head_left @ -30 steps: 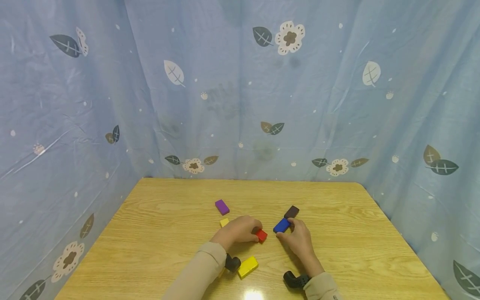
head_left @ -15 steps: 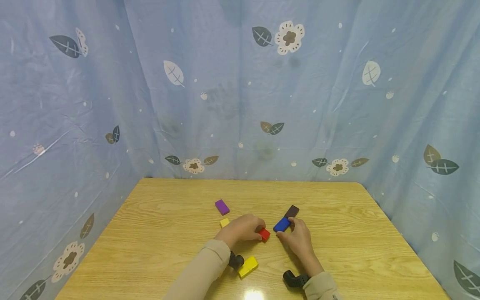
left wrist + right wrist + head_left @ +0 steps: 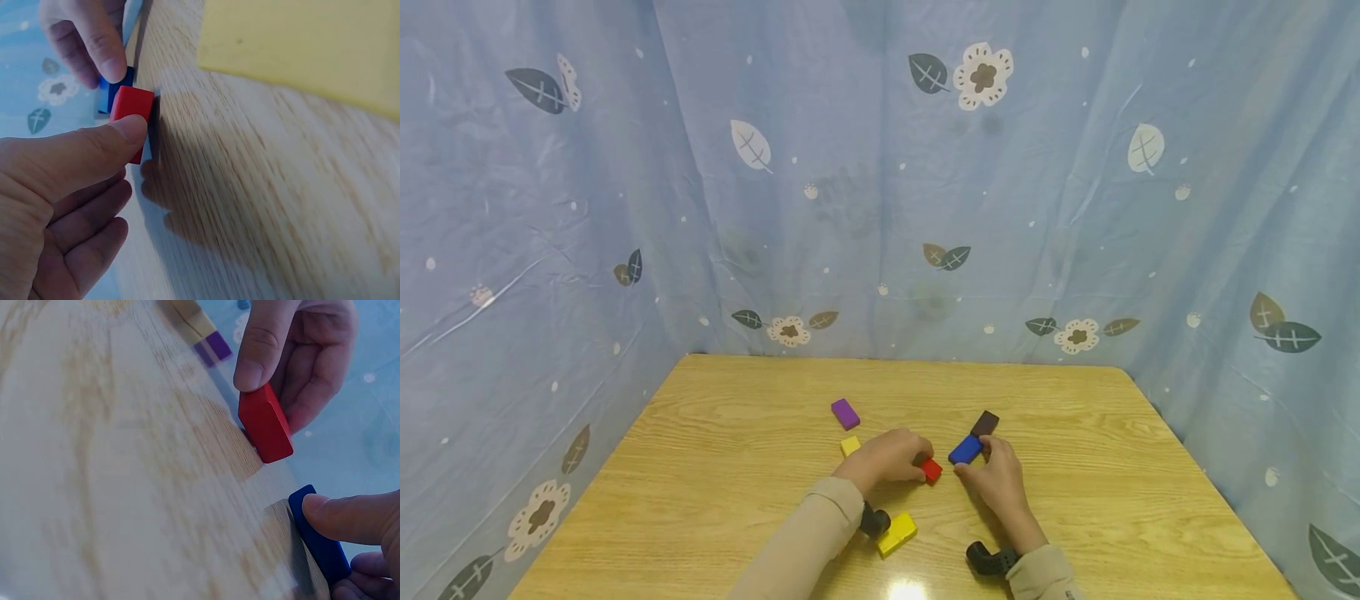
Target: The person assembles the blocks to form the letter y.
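My left hand pinches a red block between thumb and fingers, just above or on the wooden table. In the left wrist view the thumb presses the near side of that red block. To its right, my right hand grips a blue block with thumb and fingertips. A small gap separates the red and blue blocks, as the right wrist view of the blue block also shows. A dark brown block lies at the far end of the blue one, seemingly touching it.
A purple block lies farther back on the left. One yellow block is partly hidden behind my left hand; another yellow block lies nearer, beside the left wrist camera. A patterned blue curtain surrounds the wooden table.
Over the last second my left hand has shifted slightly right with the red block, closer to the blue one. The right hand and the blue block have stayed about where they were.
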The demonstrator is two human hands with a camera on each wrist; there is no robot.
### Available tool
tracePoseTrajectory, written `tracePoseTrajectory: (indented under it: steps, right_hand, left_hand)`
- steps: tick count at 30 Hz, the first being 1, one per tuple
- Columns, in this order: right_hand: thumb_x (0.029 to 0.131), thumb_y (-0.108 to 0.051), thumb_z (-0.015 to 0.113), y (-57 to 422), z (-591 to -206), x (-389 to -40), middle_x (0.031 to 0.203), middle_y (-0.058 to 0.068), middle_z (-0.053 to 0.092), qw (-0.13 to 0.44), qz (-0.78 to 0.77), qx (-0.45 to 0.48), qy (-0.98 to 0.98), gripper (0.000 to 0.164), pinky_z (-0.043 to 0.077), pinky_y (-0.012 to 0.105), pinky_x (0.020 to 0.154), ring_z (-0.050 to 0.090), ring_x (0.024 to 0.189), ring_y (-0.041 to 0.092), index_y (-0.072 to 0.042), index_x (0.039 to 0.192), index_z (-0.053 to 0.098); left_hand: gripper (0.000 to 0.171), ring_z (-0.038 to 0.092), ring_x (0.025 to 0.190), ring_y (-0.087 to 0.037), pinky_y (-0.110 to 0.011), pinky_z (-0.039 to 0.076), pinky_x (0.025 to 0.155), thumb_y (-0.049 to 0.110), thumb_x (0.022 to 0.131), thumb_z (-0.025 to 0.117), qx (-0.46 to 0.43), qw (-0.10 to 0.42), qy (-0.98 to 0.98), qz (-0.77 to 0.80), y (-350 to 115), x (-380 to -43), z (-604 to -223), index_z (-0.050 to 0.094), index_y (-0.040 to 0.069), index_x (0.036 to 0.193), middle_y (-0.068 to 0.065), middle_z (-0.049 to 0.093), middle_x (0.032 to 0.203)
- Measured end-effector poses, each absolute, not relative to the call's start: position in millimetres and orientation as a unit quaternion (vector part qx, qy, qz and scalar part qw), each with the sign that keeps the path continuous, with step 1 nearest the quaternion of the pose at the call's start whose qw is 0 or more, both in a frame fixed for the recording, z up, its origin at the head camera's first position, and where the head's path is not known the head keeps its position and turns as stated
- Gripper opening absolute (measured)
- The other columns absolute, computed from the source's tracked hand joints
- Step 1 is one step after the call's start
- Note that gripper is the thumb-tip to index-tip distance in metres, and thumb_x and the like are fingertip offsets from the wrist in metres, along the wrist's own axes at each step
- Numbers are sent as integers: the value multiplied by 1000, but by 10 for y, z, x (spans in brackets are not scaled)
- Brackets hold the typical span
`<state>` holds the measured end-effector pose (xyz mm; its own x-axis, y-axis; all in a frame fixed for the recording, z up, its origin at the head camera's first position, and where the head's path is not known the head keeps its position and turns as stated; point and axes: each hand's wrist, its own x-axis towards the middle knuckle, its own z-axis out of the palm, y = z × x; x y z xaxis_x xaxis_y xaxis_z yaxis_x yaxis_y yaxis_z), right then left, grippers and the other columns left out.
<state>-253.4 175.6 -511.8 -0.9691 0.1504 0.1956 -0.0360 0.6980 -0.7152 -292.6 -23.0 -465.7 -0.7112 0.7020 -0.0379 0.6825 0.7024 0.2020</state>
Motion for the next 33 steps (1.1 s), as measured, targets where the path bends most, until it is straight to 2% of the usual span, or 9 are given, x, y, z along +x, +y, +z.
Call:
tracePoseTrajectory:
  steps: [15,26,33]
  right_hand:
    - [75,-16,80,1773,-5120,-2520,116,29,53,131,398,-32,-907,63,50,47,87,56,103,38,14,122,50]
    - [76,-15,78,1780,-5126,-2520,116,28,53,136,404,-27,-904,60,50,47,87,57,103,38,13,121,50]
    - [78,-15,77,1788,-5125,-2517,113,27,54,140,402,-26,-904,57,50,47,86,56,101,37,12,120,50]
  left_hand:
    - [19,51,74,-3,-17,45,70,28,81,75,381,63,919,78,-175,-2936,-4649,67,19,96,11,62,84]
    - [22,54,78,-2,-17,47,74,27,82,75,385,60,918,79,-150,-2969,-4690,68,19,100,10,65,90]
    - [20,52,74,-3,-17,45,70,27,81,75,379,59,920,78,-119,-2974,-4691,68,19,98,10,63,85]
